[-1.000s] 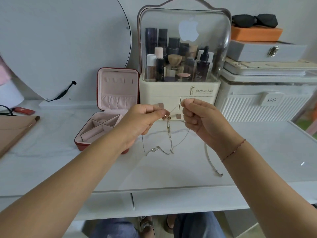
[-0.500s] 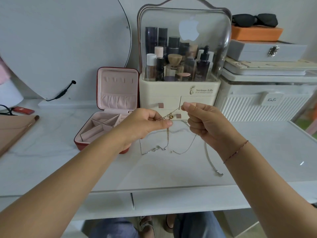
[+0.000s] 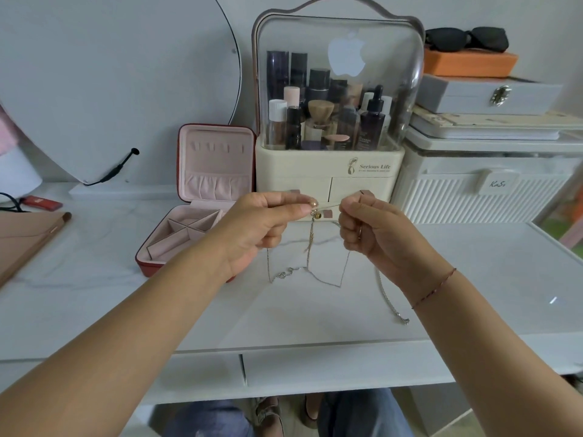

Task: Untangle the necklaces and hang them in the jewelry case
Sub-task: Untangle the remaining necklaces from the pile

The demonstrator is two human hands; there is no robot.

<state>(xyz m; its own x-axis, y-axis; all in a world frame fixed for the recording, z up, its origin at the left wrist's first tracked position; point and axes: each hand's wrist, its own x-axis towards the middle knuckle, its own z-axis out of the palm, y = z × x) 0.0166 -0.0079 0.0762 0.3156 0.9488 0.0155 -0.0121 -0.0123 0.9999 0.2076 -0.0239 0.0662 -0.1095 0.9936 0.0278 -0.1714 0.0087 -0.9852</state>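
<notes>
Head view | left hand (image 3: 252, 230) pinches necklaces (image 3: 310, 247) at tangle | right hand (image 3: 375, 236) pinches strand just beside | chains hang vertically | jewelry case (image 3: 217, 137) toward worktop (image 3: 473, 279) back-left, nearer left hand

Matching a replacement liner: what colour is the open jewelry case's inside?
The jewelry case is lined pale pink; head view shows it best.

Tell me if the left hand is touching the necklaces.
Touching. The head view shows the left hand pinching the necklaces at a gold bead.
</notes>
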